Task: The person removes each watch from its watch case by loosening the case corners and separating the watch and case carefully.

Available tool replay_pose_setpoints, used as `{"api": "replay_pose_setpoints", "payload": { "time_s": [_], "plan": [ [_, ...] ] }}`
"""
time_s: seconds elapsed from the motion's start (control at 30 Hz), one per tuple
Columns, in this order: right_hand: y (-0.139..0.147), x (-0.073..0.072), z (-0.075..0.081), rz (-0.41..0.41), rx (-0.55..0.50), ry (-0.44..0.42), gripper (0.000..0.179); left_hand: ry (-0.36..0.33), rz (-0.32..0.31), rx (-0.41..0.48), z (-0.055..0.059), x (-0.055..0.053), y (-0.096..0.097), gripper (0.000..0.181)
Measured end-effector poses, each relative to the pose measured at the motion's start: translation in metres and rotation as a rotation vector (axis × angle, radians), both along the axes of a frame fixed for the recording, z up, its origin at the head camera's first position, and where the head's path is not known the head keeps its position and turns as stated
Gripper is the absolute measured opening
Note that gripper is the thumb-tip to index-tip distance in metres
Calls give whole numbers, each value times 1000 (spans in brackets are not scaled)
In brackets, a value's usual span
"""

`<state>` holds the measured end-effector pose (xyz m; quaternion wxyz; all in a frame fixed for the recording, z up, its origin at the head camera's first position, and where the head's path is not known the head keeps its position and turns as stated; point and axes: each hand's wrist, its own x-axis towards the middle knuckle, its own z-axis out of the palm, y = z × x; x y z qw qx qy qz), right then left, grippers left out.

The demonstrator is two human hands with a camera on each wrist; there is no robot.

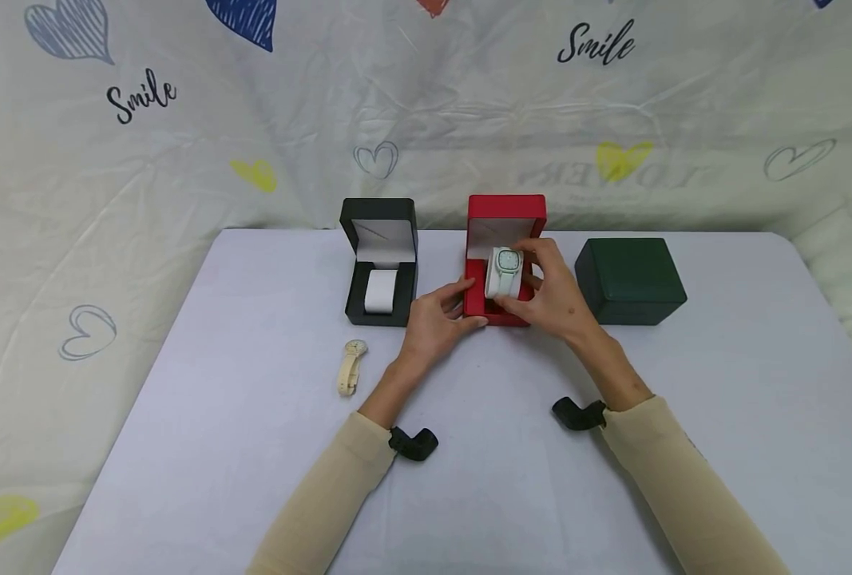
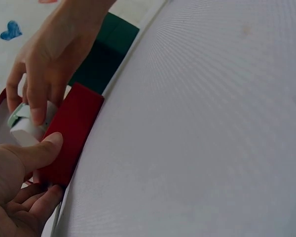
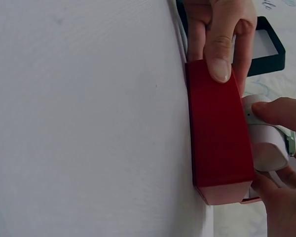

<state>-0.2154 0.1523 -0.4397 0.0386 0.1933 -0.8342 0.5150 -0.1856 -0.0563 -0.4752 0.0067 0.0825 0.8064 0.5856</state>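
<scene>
My right hand (image 1: 551, 291) pinches a pale green watch (image 1: 508, 262) wrapped round a white cushion (image 1: 493, 275). Thumb and fingers hold it from both ends at the opening of a red watch box (image 1: 505, 206), whose lid stands up. The left hand (image 1: 434, 321) grips that box at its left side; in the right wrist view the thumb (image 3: 220, 69) lies on the red front wall. In the left wrist view the cushion (image 2: 27, 133) sits partly above the box's rim. A cream watch (image 1: 350, 367) lies on the table, left of my left wrist.
An open black watch box (image 1: 378, 209) with a white cushion (image 1: 380, 291) inside stands left of the red one. To the right is a closed dark green box (image 1: 630, 279). A cloth with hearts and lettering hangs behind the white table (image 1: 253, 447).
</scene>
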Motion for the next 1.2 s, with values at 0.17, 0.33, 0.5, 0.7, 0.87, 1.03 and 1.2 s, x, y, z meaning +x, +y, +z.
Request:
{"api": "replay_pose_setpoints", "payload": {
  "time_s": [0.17, 0.33, 0.5, 0.7, 0.87, 1.03, 1.2],
  "plan": [
    [0, 0, 0, -10, 4, -6, 77, -6, -3, 2, 1, 1, 0, 66],
    [0, 0, -1, -16, -1, -14, 78, -14, -4, 1, 3, 1, 1, 67],
    [-1, 1, -1, -27, 2, -23, 78, -12, -11, -20, 6, 2, 1, 68],
    [-1, 2, 1, -37, 4, -25, 78, 27, -18, -68, 8, 2, 1, 69],
    [-1, 4, 2, -36, 8, -28, 79, 28, -17, -78, 8, 3, 1, 69],
    [0, 6, 2, -40, 21, -31, 79, 24, -20, -70, 8, 3, 2, 69],
    [1, 8, 2, -44, 19, -39, 80, 28, -33, -90, 7, 4, 2, 69]
  ]
}}
